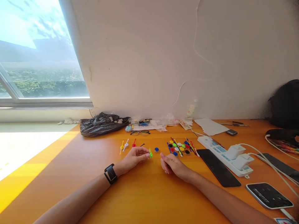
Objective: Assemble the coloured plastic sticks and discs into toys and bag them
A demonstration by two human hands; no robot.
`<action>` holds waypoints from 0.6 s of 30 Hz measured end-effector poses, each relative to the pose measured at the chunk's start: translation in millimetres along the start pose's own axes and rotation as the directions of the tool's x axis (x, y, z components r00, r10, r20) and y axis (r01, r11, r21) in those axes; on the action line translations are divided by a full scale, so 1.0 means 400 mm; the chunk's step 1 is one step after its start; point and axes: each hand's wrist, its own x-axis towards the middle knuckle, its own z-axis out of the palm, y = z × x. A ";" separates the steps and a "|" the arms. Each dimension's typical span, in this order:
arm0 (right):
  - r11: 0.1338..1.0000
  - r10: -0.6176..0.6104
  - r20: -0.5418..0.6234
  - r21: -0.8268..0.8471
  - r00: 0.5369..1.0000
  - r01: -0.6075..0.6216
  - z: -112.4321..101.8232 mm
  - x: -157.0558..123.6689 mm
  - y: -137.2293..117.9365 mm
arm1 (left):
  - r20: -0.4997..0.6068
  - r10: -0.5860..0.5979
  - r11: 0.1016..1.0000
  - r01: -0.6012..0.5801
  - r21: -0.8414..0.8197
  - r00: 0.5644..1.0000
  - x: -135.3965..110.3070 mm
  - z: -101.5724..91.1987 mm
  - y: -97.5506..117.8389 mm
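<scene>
A green plastic spinner piece [150, 153] is clamped between the thumb and fingers of the left hand [137, 156]. Just right of that grip, apart from it, a blue disc [156, 150] is left lying on the desk [144, 199]. The right hand [174, 165] is held farther right with fingers curled; whether anything is enclosed cannot be told. Since the green piece seems pinched only by the fingertips, it could be twisted loose by uneven pressure. The blue disc could be knocked away if the gap were crossed too low. Left of the grip, the yellow arrow spinner [121, 147], white arrow spinner [126, 145] and red arrow spinner [134, 144] could be disturbed by the knuckles. Beyond the right hand, the jumbled pile of discs and arrows [179, 147] could be scattered by a careless reach.
</scene>
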 end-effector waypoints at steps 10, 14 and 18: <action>0.998 -0.054 -0.037 0.017 0.998 0.055 0.007 0.003 -0.004 | -0.008 0.035 0.999 -0.035 -0.004 0.999 0.009 -0.005 -0.013; 0.998 -0.062 -0.066 0.003 0.996 0.062 0.004 0.004 0.001 | -0.011 0.038 0.999 -0.038 0.000 0.999 0.009 -0.005 -0.011; 0.999 -0.042 -0.067 -0.014 0.997 0.041 0.001 0.006 0.007 | -0.029 0.022 1.000 -0.022 -0.005 0.999 0.007 -0.003 -0.006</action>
